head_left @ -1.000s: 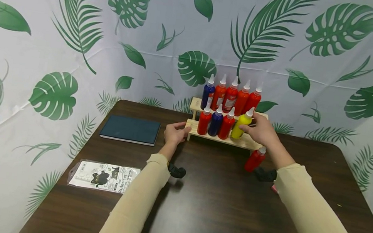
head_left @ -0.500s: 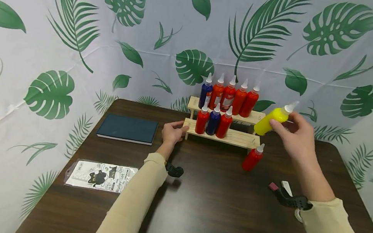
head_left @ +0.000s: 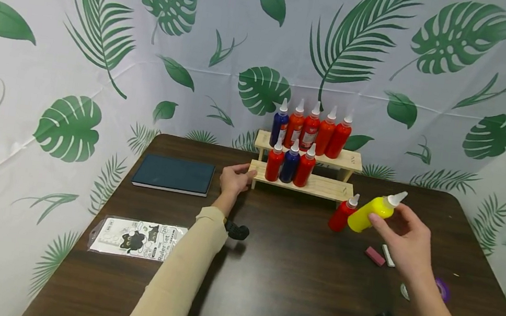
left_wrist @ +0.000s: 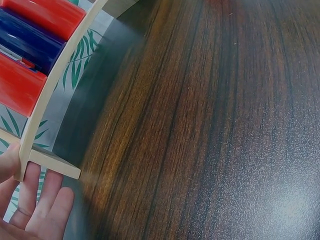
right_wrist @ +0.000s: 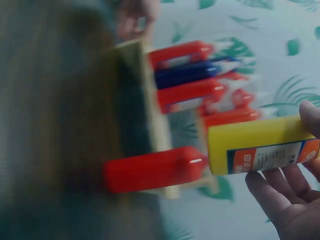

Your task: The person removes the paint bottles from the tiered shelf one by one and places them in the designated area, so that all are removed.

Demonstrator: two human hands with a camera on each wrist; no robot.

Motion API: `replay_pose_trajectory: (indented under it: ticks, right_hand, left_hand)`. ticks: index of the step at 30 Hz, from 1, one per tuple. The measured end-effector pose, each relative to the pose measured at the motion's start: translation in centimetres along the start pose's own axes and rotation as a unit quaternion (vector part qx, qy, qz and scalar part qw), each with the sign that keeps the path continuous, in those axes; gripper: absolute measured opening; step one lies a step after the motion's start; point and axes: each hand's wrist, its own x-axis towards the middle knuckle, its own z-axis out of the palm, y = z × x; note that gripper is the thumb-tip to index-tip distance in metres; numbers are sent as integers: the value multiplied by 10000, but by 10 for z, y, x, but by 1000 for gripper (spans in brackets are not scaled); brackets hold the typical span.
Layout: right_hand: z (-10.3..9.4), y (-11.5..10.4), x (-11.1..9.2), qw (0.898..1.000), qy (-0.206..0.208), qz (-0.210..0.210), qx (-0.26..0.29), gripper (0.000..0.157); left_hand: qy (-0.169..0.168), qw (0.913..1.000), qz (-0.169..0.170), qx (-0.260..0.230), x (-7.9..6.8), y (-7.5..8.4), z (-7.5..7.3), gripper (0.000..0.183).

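Note:
My right hand (head_left: 411, 240) holds a yellow squeeze bottle (head_left: 371, 213) with a white nozzle, tilted, above the table's right half. In the right wrist view, thumb and fingers grip the bottle's (right_wrist: 260, 145) nozzle end, and a printed label shows. Beside it a red bottle (head_left: 343, 215) stands on the table before the rack's right end. My left hand (head_left: 235, 178) grips the left end of a two-step wooden rack (head_left: 330, 187), thumb over the board in the left wrist view. Two red bottles and a blue bottle (head_left: 290, 165) stand on the lower step.
Several red bottles (head_left: 339, 139) and a blue one line the upper step. A dark notebook (head_left: 173, 174) and a packaged ruler set (head_left: 138, 239) lie left. Near my right forearm are a pink block (head_left: 374, 256), a white block (head_left: 388, 256) and a purple roll (head_left: 442, 289).
My right hand has lifted the yellow bottle off the lower step, moved it right, then down and toward me beside the red bottle. My left hand stays at the rack's left end.

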Motion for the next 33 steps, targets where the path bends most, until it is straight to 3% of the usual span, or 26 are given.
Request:
replay_pose_trajectory:
  ticks: [7,12,22,33]
  right_hand:
    - [32,41,-13,9999,-53,148,-67,49]
    - [47,58,-16,9996,27,279,78,50]
    - [56,73,-12,9979,-22,644,22,58]
    - [62,81,-13,9992,-93,388,-15,55]
  left_hand:
    - [34,10000,-3,61,1,-1,-1,31]
    - [33,9999,-19,103,0,-3,1,31]
    - [35,9999,97,124,-1,0,1,31]
    - [121,9993,334,112,-2,-3,1,30]
